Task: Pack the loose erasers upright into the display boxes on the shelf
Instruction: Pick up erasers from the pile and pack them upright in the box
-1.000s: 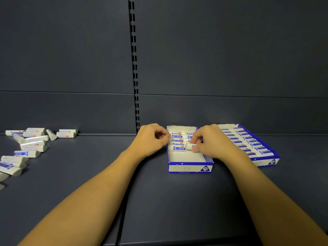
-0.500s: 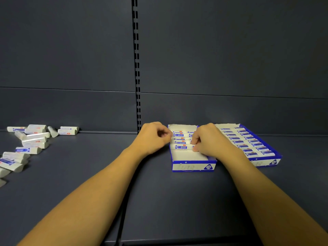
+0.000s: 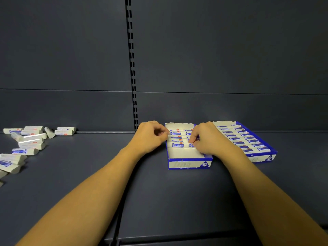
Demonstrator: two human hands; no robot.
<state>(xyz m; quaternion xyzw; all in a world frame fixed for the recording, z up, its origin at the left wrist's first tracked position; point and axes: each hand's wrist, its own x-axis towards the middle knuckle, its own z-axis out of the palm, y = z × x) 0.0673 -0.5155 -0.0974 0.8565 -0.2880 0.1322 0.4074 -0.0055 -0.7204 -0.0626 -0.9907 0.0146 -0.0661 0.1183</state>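
A blue and white display box (image 3: pixel 190 164) stands on the dark shelf, with several rows of white erasers with blue labels (image 3: pixel 177 138) at its back and a bare white floor at its front. My right hand (image 3: pixel 209 140) reaches in from the right and pinches the right-hand eraser (image 3: pixel 191 145) of the front row. My left hand (image 3: pixel 150 136) is curled, its fingertips against the box's left wall. I see nothing inside it. Loose erasers (image 3: pixel 30 141) lie scattered at the far left.
A second display box (image 3: pixel 262 158), filled with rows of erasers, stands just right of the first, partly behind my right wrist. A slotted upright (image 3: pixel 132 68) runs down the shelf's back panel. The shelf's front edge (image 3: pixel 177 237) is close below my forearms.
The eraser in my right hand has gone from tilted above the front row to down in line with it. My left hand has stayed at the box's left wall.
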